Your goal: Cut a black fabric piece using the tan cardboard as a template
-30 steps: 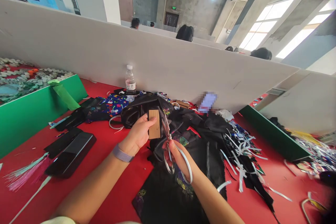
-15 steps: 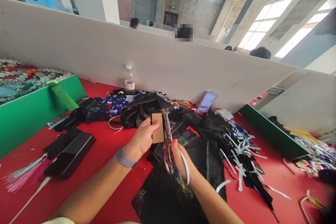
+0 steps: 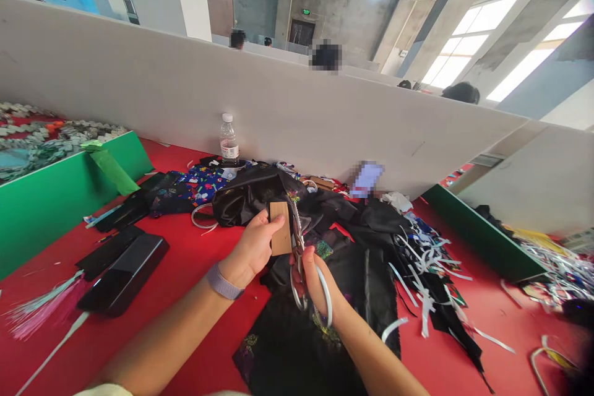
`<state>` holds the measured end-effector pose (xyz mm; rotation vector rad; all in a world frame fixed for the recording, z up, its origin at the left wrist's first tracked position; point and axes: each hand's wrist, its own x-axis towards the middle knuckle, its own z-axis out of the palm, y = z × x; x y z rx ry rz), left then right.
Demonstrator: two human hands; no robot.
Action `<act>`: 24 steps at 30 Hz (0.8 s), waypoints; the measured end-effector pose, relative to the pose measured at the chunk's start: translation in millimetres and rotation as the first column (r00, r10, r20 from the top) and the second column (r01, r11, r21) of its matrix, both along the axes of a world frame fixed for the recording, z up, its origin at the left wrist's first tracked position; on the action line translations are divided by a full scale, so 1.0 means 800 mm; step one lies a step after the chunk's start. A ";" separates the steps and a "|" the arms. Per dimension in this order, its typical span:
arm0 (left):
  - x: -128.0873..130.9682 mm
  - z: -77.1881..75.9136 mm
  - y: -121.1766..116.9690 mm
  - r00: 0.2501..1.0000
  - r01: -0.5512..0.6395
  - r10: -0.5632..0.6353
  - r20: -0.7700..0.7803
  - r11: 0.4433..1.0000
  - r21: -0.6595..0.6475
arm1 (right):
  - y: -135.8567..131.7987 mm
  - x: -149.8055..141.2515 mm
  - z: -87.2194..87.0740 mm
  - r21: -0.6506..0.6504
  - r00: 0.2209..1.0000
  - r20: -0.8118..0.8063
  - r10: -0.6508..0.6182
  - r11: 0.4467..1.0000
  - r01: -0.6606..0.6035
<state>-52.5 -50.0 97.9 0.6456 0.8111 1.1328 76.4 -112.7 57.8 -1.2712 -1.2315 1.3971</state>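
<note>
My left hand [image 3: 254, 241] is closed on a flat brown cardboard piece [image 3: 281, 236], thumb on its face and the other fingers behind it. A pair of metal scissors [image 3: 297, 232] is in my right hand [image 3: 315, 278], its blades pointing up close along the card's right edge. Whether the blades touch the card I cannot tell. Beneath both hands spreads black fabric [image 3: 371, 297] with glittery coloured patches. More dark shiny cloth [image 3: 236, 201] is bunched just behind the card.
A water bottle [image 3: 228, 142] stands by the white partition [image 3: 278, 99]. A black power bank-like device [image 3: 124, 275] with a white cable lies left. Green dividers [image 3: 69, 198] border the red table [image 3: 195, 334]. White strips [image 3: 424, 297] and dark scraps lie right; a blurred screen leans behind.
The cardboard piece and my left hand have shifted very slightly right and down. The scissors blades look a little closer together, and everything else has stayed in place.
</note>
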 end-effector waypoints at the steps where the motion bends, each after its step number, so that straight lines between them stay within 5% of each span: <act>1: 0.000 0.000 0.000 1.000 0.001 -0.001 0.001 1.000 0.000 | 0.000 0.000 -0.001 -0.002 1.000 -0.002 0.001 1.000 -0.001; 24: 0.002 0.008 -0.004 0.999 0.010 -0.009 0.038 1.000 -0.023 | 0.000 0.002 -0.006 -0.042 0.998 -0.052 -0.020 0.999 0.018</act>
